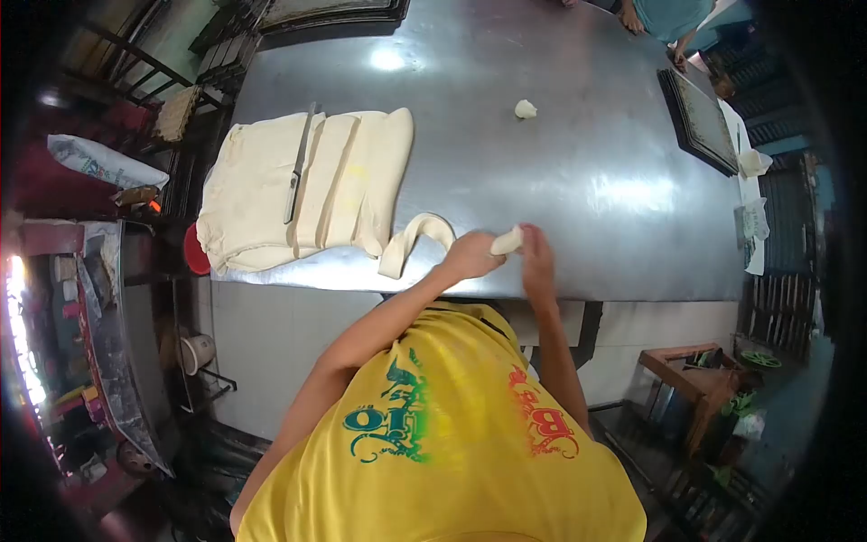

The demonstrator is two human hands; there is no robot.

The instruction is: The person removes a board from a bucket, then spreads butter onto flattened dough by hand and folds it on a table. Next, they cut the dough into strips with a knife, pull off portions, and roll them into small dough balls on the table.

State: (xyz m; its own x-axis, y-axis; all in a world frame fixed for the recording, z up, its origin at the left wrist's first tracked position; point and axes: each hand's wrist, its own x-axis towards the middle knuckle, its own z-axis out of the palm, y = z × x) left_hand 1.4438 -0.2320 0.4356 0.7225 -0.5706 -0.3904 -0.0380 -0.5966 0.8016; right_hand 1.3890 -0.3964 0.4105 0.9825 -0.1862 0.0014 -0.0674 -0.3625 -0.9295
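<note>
My left hand [471, 256] is wrapped round a strip of pale dough, and the strip's end [508, 241] sticks out toward my other hand. At that end the fingers of my right hand [537, 260] close on the dough, slightly blurred. To the left of my hands a looped dough strip [423, 226] lies on the steel table; whether it joins the held piece is hidden by my left hand. Farther left rests a big folded slab of dough [257, 185], cut into wide bands, with a long knife [293, 185] on top. A small dough lump [526, 109] sits beyond my hands.
The steel table [578, 163] has its near edge just in front of my body. Dark trays lie at the back left [330, 14] and right [700, 122]. Another person's hand [632, 20] rests at the far right edge. A red container [196, 251] shows beside the slab.
</note>
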